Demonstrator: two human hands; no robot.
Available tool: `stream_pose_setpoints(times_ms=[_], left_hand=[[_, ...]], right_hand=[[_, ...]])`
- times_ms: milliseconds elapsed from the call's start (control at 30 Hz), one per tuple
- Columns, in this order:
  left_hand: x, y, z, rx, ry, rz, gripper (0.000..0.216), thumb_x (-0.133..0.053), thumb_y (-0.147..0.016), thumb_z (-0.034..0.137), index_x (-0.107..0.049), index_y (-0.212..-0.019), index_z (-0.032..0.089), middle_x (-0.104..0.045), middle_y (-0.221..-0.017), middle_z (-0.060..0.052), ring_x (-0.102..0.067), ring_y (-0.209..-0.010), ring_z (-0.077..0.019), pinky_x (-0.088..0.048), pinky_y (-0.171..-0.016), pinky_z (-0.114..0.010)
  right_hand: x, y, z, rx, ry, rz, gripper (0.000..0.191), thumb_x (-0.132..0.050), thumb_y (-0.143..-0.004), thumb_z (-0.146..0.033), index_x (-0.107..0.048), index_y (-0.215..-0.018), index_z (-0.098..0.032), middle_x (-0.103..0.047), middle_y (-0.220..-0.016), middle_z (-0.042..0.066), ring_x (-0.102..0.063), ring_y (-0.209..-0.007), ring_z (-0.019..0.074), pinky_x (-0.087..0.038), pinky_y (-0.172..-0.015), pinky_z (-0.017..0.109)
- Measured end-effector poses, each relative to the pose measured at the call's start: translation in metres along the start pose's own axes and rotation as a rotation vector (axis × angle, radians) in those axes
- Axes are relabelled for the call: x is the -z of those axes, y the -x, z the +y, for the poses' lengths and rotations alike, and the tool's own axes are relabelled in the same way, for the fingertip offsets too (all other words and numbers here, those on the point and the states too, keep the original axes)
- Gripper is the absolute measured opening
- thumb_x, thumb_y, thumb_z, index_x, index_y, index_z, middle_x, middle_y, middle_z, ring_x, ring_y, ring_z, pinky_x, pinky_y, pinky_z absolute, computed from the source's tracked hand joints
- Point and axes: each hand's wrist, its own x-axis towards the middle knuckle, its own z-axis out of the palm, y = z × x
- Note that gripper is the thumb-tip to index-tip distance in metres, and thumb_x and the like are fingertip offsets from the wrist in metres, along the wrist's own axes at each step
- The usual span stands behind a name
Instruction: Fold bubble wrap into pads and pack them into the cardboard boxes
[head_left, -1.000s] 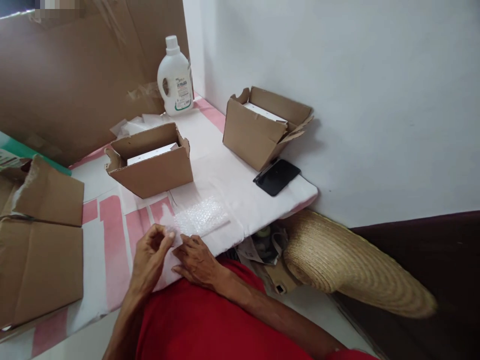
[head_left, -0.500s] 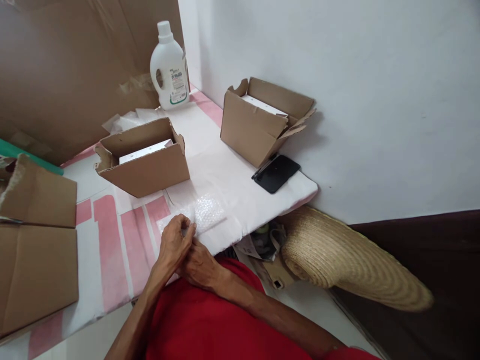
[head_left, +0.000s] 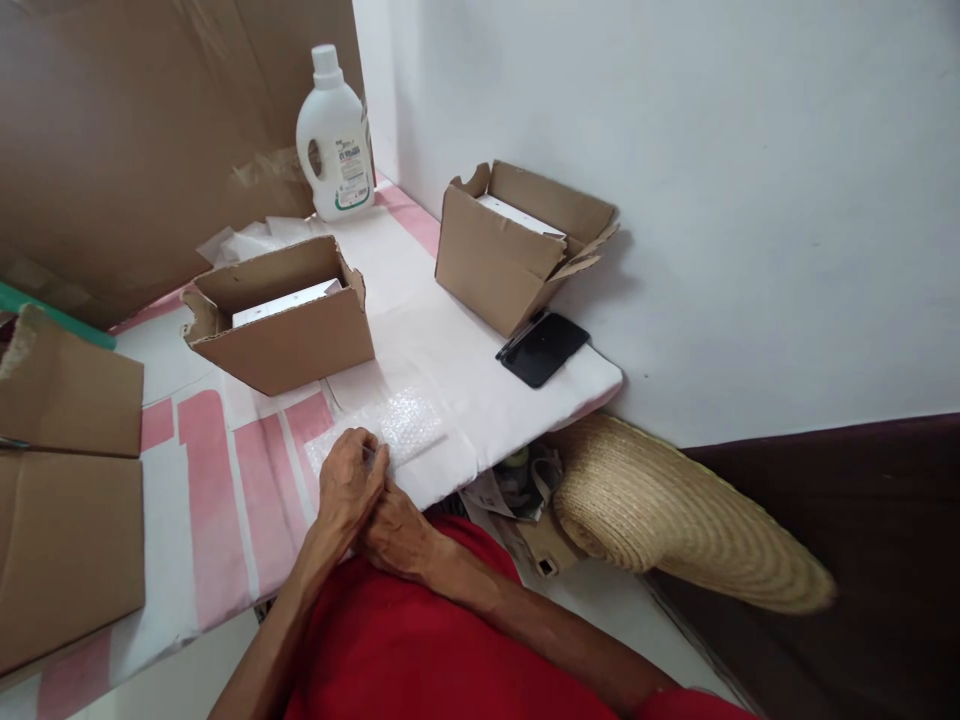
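Hands (head_left: 349, 482) (head_left: 401, 532) curled at table edge (head_left: 450, 484) by bubble wrap (head_left: 411, 418), hold unclear; open cloth (head_left: 517, 415) rightward

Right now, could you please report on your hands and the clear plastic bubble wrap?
Left hand, right hand: together, grip hidden. Bubble wrap: lying flat, partly hidden. Open brown cardboard box: beyond it, apart.

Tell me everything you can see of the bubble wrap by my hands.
The bubble wrap looks like clear, shiny plastic with small raised bubbles, roughly oblong. It appears to lie flat on the pink-and-white table cover, near the front edge. Your left hand overlaps its near side; whether it grips is hidden.
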Motion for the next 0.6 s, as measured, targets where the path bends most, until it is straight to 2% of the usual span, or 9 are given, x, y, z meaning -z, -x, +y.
stream_pose_setpoints(times_ms=[133,267,333,433,500,600], left_hand=[[0.001,0.002,0.000,-0.031,-0.002,-0.051,0.022,-0.062,-0.088,0.041,-0.065,-0.095,0.020,-0.065,-0.094,-0.005,-0.062,-0.087,-0.0213,-0.050,-0.085,-0.039],[0.009,0.002,-0.002,-0.082,0.035,-0.128,0.028,-0.052,-0.095,0.040,-0.070,-0.103,0.020,-0.067,-0.101,-0.007,-0.065,-0.093,-0.0217,-0.052,-0.089,-0.039],[0.013,0.003,-0.006,-0.118,0.066,-0.163,0.033,-0.044,-0.098,0.038,-0.072,-0.103,0.022,-0.068,-0.103,-0.007,-0.066,-0.095,-0.0206,-0.053,-0.091,-0.038],[0.016,0.006,-0.015,-0.163,0.111,-0.178,0.033,-0.043,-0.097,0.032,-0.071,-0.110,0.021,-0.070,-0.110,-0.008,-0.067,-0.103,-0.0205,-0.053,-0.096,-0.039],[0.017,0.008,-0.020,-0.171,0.136,-0.163,0.033,-0.043,-0.096,0.028,-0.068,-0.115,0.019,-0.071,-0.114,-0.009,-0.068,-0.105,-0.0202,-0.054,-0.096,-0.039],[0.022,0.010,-0.027,-0.170,0.163,-0.131,0.031,-0.041,-0.098,0.027,-0.062,-0.118,0.017,-0.074,-0.107,-0.009,-0.073,-0.096,-0.0186,-0.058,-0.086,-0.035]], right_hand=[[0.003,0.004,0.001,0.051,0.061,0.062,0.025,-0.047,-0.096,-0.013,-0.072,-0.098,-0.015,-0.075,-0.107,0.013,-0.067,-0.104,0.0284,-0.053,-0.095,0.046],[0.039,0.021,-0.004,0.146,-0.019,0.202,0.019,-0.052,-0.099,-0.018,-0.068,-0.089,-0.014,-0.074,-0.086,0.009,-0.067,-0.083,0.0216,-0.057,-0.075,0.035],[0.062,0.028,-0.007,0.125,-0.086,0.305,0.018,-0.055,-0.099,-0.026,-0.068,-0.093,-0.013,-0.073,-0.091,0.010,-0.067,-0.089,0.0221,-0.057,-0.078,0.034],[0.082,0.025,-0.004,-0.012,-0.077,0.437,0.022,-0.055,-0.097,-0.021,-0.066,-0.112,-0.009,-0.072,-0.108,0.015,-0.064,-0.107,0.0259,-0.056,-0.094,0.040],[0.080,0.018,0.005,-0.138,-0.018,0.417,0.028,-0.054,-0.097,-0.018,-0.063,-0.121,-0.006,-0.070,-0.115,0.019,-0.062,-0.111,0.0284,-0.055,-0.097,0.044],[0.066,0.011,0.020,-0.211,0.060,0.268,0.029,-0.057,-0.096,-0.019,-0.063,-0.122,-0.008,-0.069,-0.120,0.020,-0.062,-0.112,0.0309,-0.055,-0.096,0.048]])
